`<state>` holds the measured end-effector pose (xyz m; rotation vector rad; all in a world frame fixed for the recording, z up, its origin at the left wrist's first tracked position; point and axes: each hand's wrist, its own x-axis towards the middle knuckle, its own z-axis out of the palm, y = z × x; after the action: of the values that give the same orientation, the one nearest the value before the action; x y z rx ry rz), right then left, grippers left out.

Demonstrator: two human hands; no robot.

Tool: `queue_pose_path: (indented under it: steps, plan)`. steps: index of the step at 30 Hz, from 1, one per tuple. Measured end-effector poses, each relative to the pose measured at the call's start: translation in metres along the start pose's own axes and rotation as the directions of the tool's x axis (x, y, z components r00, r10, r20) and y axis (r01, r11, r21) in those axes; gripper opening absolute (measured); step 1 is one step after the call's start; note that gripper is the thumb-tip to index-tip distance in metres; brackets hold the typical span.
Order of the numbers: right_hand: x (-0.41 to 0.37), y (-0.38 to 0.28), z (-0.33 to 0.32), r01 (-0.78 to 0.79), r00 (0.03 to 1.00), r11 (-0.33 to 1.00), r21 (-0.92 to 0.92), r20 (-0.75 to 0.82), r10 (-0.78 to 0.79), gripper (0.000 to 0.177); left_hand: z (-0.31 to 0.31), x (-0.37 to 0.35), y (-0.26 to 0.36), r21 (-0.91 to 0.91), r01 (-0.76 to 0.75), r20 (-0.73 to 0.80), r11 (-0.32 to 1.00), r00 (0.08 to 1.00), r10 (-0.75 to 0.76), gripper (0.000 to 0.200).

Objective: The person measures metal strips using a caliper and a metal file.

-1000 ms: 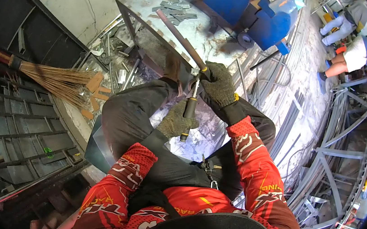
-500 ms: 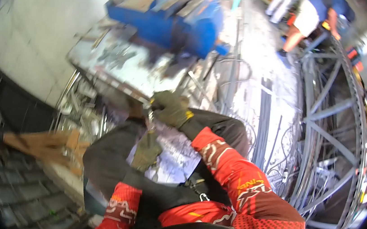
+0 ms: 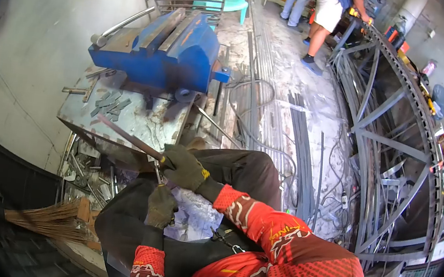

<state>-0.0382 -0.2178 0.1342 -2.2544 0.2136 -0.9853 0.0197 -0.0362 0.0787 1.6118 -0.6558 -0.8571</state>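
Observation:
My right hand (image 3: 185, 168), in a dark glove, is closed round the handle end of a long flat file (image 3: 129, 138), whose far end points up-left over the metal table (image 3: 80, 111). Below it my left hand (image 3: 161, 207), also gloved, grips a small metal piece (image 3: 158, 174) that stands up toward the file. Both hands are over my lap. A blue vise (image 3: 160, 55) sits on the table beyond, with several small flat metal pieces (image 3: 111, 105) lying near it.
A broom (image 3: 45, 219) lies at lower left beside metal scraps (image 3: 84, 169). Long metal bars (image 3: 305, 153) and cables run along the floor. A steel truss (image 3: 391, 141) stands at right. Two people (image 3: 326, 13) stand at the back near a green chair (image 3: 235, 0).
The view has shifted, and the vise now appears further left. The file now shows clearly in my right hand, extending over the table edge. My left hand still grips the small metal piece.

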Motion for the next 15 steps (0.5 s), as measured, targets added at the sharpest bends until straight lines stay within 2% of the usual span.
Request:
queue_pose_path:
  steps: [1, 2, 3, 4, 5, 7, 8, 9, 10, 11, 13, 14, 15]
  plan:
    - [-0.014, -0.007, 0.000, -0.003, 0.988, 0.999, 0.038, -0.154, 0.009, 0.030, 0.003, -0.007, 0.022, -0.188, 0.190, -0.038, 0.964, 0.979, -0.201, 0.009]
    - [-0.031, -0.010, -0.003, -0.140, 0.988, 0.988, 0.064, -0.062, 0.144, 0.040, 0.002, -0.006, 0.028, -0.188, 0.190, -0.025, 0.964, 0.980, -0.198, 0.009]
    - [-0.051, -0.016, -0.005, -0.148, 0.986, 0.988, 0.054, -0.069, 0.152, 0.040, 0.000, -0.006, 0.031, -0.091, 0.233, -0.007, 0.968, 0.972, -0.235, 0.010]
    - [-0.068, -0.022, -0.007, -0.226, 0.966, 0.966, 0.123, -0.096, 0.239, 0.040, -0.001, -0.003, 0.032, 0.007, 0.270, 0.008, 0.963, 0.963, -0.270, 0.011]
    - [-0.082, -0.025, -0.009, -0.298, 0.939, 0.935, 0.195, -0.116, 0.323, 0.040, 0.001, -0.001, 0.028, 0.006, 0.269, 0.020, 0.963, 0.963, -0.269, 0.011]
    - [-0.103, -0.026, -0.010, -0.369, 0.916, 0.908, 0.200, -0.087, 0.391, 0.037, 0.004, -0.001, 0.001, 0.165, -0.016, -0.124, 0.986, 0.992, 0.036, 0.013]
    - [-0.108, -0.023, -0.011, -0.430, 0.892, 0.878, 0.209, -0.054, 0.449, 0.035, 0.004, 0.005, -0.025, 0.205, 0.012, -0.169, 0.979, 0.985, 0.024, 0.026]
    - [-0.109, -0.020, -0.016, -0.437, 0.889, 0.874, 0.211, -0.046, 0.455, 0.035, 0.006, 0.012, -0.026, 0.203, 0.022, -0.172, 0.979, 0.985, 0.014, 0.026]
    - [-0.110, -0.017, -0.016, -0.446, 0.879, 0.866, 0.228, -0.068, 0.471, 0.028, 0.004, 0.016, -0.030, 0.205, -0.132, -0.028, 0.970, 0.990, 0.140, 0.021]
    - [-0.107, -0.017, -0.010, -0.457, 0.870, 0.850, 0.261, -0.069, 0.488, 0.023, -0.005, 0.014, -0.025, 0.196, -0.264, 0.096, 0.944, 0.964, 0.249, 0.028]
    - [-0.102, -0.011, -0.018, -0.457, 0.869, 0.829, 0.323, -0.038, 0.494, 0.022, -0.002, -0.001, 0.029, 0.361, -0.216, 0.038, 0.907, 0.975, 0.217, 0.031]
    - [-0.104, -0.008, -0.012, -0.369, 0.893, 0.888, 0.274, -0.162, 0.421, 0.020, -0.008, -0.008, 0.047, 0.357, -0.038, 0.066, 0.933, 0.998, 0.016, 0.036]
    - [-0.093, -0.021, -0.023, -0.452, 0.847, 0.773, 0.445, -0.058, 0.529, 0.019, -0.023, 0.009, -0.016, 0.627, -0.506, 0.180, 0.592, 0.834, 0.522, 0.035]
